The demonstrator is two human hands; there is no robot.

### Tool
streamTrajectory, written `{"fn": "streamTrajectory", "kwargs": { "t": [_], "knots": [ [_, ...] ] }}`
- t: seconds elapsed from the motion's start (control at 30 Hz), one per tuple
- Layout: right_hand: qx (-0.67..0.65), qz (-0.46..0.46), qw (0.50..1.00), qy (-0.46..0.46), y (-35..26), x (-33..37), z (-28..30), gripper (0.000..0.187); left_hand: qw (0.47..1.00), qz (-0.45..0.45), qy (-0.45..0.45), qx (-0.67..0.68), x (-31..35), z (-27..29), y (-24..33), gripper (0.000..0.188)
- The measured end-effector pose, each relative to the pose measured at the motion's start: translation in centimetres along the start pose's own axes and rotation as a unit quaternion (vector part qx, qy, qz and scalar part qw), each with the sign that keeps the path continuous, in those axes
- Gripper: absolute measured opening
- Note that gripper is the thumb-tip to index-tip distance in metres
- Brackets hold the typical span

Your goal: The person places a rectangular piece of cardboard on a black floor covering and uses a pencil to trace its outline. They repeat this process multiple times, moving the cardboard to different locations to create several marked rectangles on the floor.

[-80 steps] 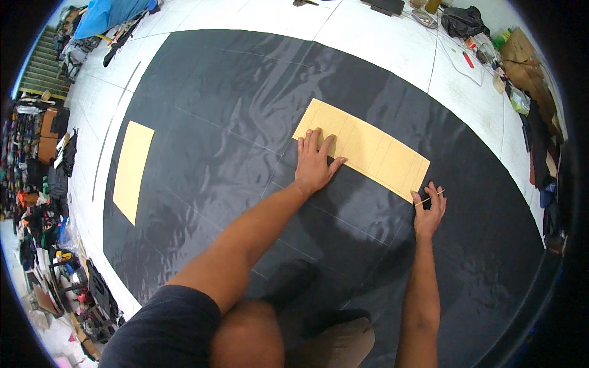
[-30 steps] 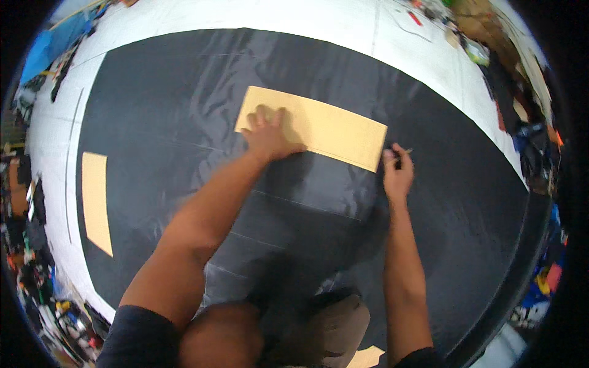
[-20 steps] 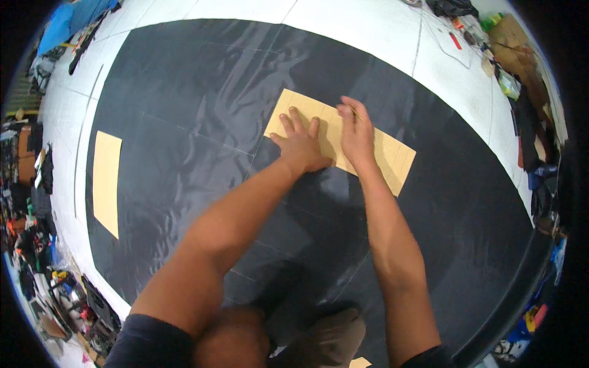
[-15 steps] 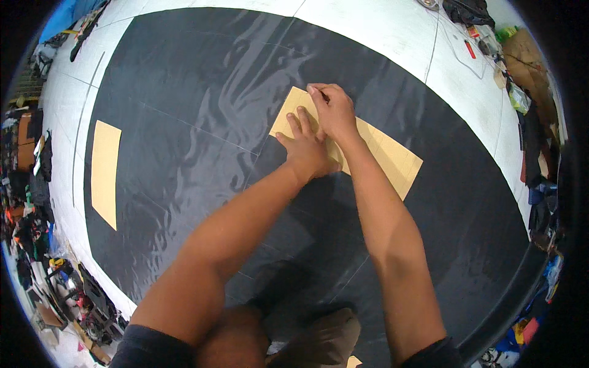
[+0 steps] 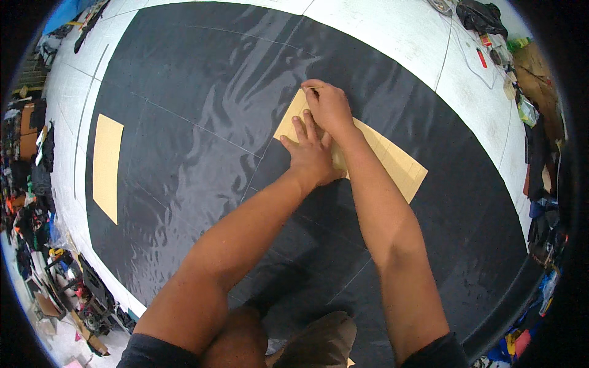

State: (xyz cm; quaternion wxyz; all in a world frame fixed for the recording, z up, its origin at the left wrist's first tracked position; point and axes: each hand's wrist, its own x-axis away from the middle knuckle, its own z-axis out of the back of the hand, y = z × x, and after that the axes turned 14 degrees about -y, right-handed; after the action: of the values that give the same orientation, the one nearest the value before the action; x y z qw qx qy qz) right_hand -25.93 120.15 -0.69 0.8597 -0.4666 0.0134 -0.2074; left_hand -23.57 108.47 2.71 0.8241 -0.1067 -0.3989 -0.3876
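A long tan-yellow card panel (image 5: 392, 159) lies slantwise on a large glossy black sheet (image 5: 184, 165) spread beneath me. My left hand (image 5: 311, 158) is spread on the panel's left part, fingers apart and pressing it flat. Just beyond it, my right hand (image 5: 330, 109) is closed in a pinch at the panel's far left corner. Whatever sits between those fingertips is too small and hidden to name. Thin pale lines run across the black sheet, one of them meeting the panel's left end. My right forearm covers part of the panel's middle.
A second tan-yellow panel (image 5: 108, 168) lies near the sheet's left edge. White floor (image 5: 405, 43) borders the sheet. Mixed clutter (image 5: 67, 288) lines the left side; a black bag (image 5: 481, 17) and brown cardboard (image 5: 537, 80) lie at the far right. My knee (image 5: 319, 340) is at the bottom.
My right fingertips have shifted slightly at the panel's far left corner. My left hand stays pressed on the panel. The whole view has moved a little.
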Motion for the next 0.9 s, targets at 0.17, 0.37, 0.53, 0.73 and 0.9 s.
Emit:
{"fn": "streamTrajectory", "kwargs": {
  "t": [0.17, 0.37, 0.53, 0.73, 0.9],
  "knots": [
    [0.045, -0.017, 0.999, 0.014, 1.9, 2.9, 1.3, 0.025, 1.000, 0.008, -0.003, -0.004, -0.1, 0.1, 0.1, 0.124],
    [0.048, -0.064, 0.993, 0.088, 7.7, 13.9, 7.6, 0.021, 1.000, 0.021, 0.014, -0.018, 0.0, 0.1, 0.3, 0.122],
    [0.014, -0.184, 0.974, 0.128, 12.5, 21.0, 11.5, 0.025, 0.999, 0.007, 0.032, -0.026, -0.7, -0.6, 0.2, 0.127],
    [-0.100, -0.225, 0.948, 0.202, 13.6, 23.0, 11.8, 0.029, 0.999, 0.007, 0.024, -0.040, -0.5, -0.2, 0.2, 0.124],
    [-0.129, -0.185, 0.939, 0.260, 14.6, 23.2, 10.8, 0.026, 0.999, -0.003, 0.027, -0.037, -0.8, -0.2, -0.1, 0.125]
  ]
}}
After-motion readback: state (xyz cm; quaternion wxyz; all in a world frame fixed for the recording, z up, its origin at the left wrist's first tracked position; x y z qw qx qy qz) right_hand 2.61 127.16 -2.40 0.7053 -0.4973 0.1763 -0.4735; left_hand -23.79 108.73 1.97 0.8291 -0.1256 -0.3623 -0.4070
